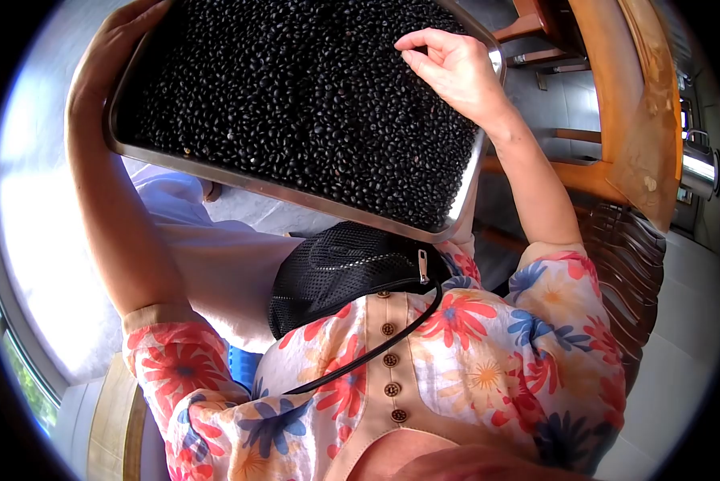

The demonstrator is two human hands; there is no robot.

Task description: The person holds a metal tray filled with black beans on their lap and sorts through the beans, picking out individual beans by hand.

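A rectangular metal tray (256, 186) full of small black beans (296, 96) rests above my lap, tilted in the view. My left hand (119, 40) grips the tray's left edge, its fingers partly cut off by the top of the frame. Over the beans at the tray's upper right is my right hand (449, 64), with thumb and forefinger drawn together in a pinch. Whatever lies between those fingertips, if anything, is too small to make out. Below the tray a black mesh bag (336, 268) with a zip lies on my lap.
A wooden table (620, 96) stands at the right, with wooden chair parts (528, 28) beside it. A slatted wooden chair back (628, 272) is near my right arm. Something blue (244, 365) and a wooden piece (111, 421) show at lower left.
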